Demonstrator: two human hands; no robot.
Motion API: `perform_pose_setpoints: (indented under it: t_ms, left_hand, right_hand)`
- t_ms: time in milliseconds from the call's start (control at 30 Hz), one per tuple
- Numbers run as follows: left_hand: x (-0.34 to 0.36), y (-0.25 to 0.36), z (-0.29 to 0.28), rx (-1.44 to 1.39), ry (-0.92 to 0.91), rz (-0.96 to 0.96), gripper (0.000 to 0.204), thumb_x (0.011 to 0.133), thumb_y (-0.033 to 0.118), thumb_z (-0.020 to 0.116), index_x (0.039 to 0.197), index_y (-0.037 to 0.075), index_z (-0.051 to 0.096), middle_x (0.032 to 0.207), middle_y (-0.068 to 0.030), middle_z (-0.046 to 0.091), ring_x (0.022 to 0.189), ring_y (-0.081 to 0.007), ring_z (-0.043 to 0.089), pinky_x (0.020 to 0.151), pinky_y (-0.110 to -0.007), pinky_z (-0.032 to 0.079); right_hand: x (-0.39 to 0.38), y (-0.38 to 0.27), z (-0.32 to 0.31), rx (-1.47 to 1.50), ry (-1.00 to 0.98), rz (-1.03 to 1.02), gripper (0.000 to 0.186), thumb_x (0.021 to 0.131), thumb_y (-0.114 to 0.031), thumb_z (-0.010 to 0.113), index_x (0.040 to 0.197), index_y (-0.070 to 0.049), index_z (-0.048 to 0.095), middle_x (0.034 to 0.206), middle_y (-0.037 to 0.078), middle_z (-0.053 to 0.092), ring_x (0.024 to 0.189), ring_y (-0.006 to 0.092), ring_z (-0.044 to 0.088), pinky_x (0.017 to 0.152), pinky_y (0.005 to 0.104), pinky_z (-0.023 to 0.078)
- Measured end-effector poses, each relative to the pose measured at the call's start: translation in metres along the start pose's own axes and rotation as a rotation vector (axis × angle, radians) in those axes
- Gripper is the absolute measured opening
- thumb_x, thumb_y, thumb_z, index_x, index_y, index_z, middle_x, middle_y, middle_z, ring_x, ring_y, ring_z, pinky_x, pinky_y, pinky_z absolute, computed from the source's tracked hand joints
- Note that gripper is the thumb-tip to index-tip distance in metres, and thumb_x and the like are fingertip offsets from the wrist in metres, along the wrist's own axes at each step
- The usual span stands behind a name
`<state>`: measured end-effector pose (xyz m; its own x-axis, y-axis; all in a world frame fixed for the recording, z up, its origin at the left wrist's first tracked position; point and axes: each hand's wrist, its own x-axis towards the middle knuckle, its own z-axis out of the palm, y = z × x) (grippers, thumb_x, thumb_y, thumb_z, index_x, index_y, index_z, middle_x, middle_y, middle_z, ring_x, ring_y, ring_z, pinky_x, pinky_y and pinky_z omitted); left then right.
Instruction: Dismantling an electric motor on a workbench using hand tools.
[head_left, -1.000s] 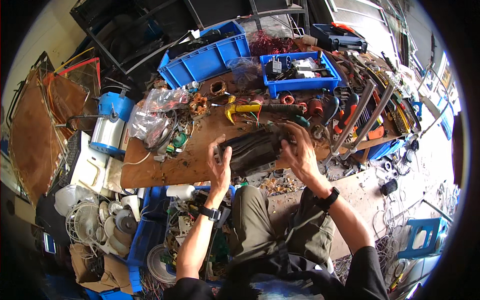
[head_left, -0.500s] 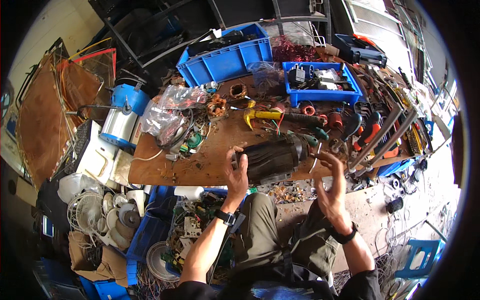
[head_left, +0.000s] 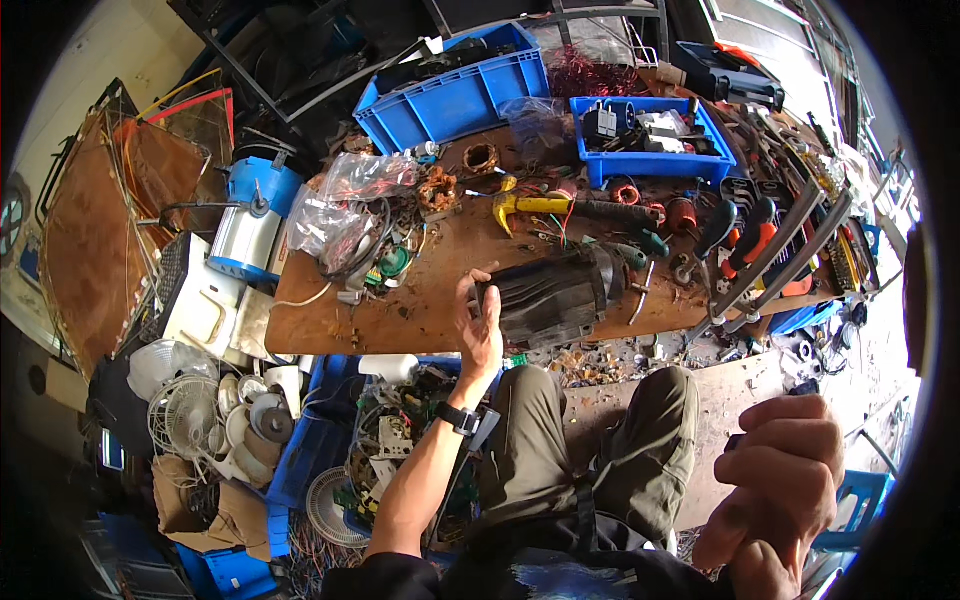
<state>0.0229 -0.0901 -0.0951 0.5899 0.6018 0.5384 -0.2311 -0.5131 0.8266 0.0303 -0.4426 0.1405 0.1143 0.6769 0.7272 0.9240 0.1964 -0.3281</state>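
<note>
A dark ribbed motor housing (head_left: 550, 300) lies on its side at the front edge of the brown workbench (head_left: 400, 325). My left hand (head_left: 482, 325) grips its left end, thumb toward me. Beside the right end is a thin metal T-shaped tool (head_left: 642, 292); whether it touches the housing I cannot tell. My right hand (head_left: 785, 485) is raised close to the camera at lower right, away from the bench. Its fingers are curled in, and a tiny dark bit shows at them, too small to name. A yellow-headed claw hammer (head_left: 530, 204) lies behind the housing.
Blue crates (head_left: 450, 100) and a parts tray (head_left: 655, 168) stand at the back. Screwdrivers (head_left: 750, 240) and metal bars (head_left: 780, 255) crowd the right side. Left are plastic bags (head_left: 345, 220) and a blue-and-silver canister (head_left: 245, 220). Below sits a bin of circuit boards (head_left: 395, 430).
My right hand has left the housing's right end, coming up toward the camera at lower right, its fingers now curled. My left hand stays on the housing. The view has shifted slightly.
</note>
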Motion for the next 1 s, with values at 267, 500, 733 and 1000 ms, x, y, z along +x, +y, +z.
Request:
perform_pose_setpoints:
  t_ms: [267, 500, 733, 1000]
  left_hand:
    - [0.003, -0.017, -0.005, -0.036, 0.057, 0.107, 0.021, 0.111, 0.021, 0.057, 0.125, 0.005, 0.059, 0.131, -0.0122, 0.070, 0.111, -0.0180, 0.061, 0.095, -0.034, 0.047]
    - [-0.004, -0.025, -0.019, 0.006, 0.071, 0.020, 0.022, 0.111, 0.023, 0.057, 0.125, 0.007, 0.059, 0.133, -0.0096, 0.069, 0.110, -0.0170, 0.057, 0.098, -0.035, 0.044]
    - [-0.003, -0.028, -0.016, 0.018, 0.094, 0.064, 0.023, 0.112, 0.022, 0.057, 0.126, 0.004, 0.058, 0.127, -0.0067, 0.061, 0.118, -0.0188, 0.055, 0.108, -0.035, 0.040]
    - [-0.005, -0.015, -0.016, 0.020, 0.065, -0.066, 0.031, 0.113, 0.031, 0.055, 0.131, 0.006, 0.058, 0.123, -0.0031, 0.062, 0.107, -0.0137, 0.055, 0.096, -0.031, 0.044]
  right_hand:
    - [-0.010, 0.019, -0.011, -0.051, 0.161, -0.285, 0.051, 0.107, -0.038, 0.061, 0.144, -0.005, 0.052, 0.117, 0.021, 0.062, 0.102, 0.0358, 0.058, 0.093, 0.0583, 0.048]
    - [-0.037, 0.028, 0.017, -0.124, 0.376, 0.044, 0.027, 0.062, -0.009, 0.078, 0.086, -0.012, 0.068, 0.094, 0.014, 0.071, 0.068, 0.0278, 0.065, 0.060, 0.0408, 0.056]
    - [-0.171, 0.093, 0.053, -0.229, 0.168, 0.499, 0.038, 0.083, 0.007, 0.073, 0.118, -0.002, 0.063, 0.082, 0.011, 0.065, 0.067, 0.0286, 0.066, 0.061, 0.0375, 0.054]
    - [-0.373, 0.114, 0.071, -0.254, -0.049, 1.213, 0.027, 0.091, -0.003, 0.065, 0.117, -0.007, 0.063, 0.085, 0.017, 0.065, 0.075, 0.0338, 0.067, 0.072, 0.0442, 0.055]
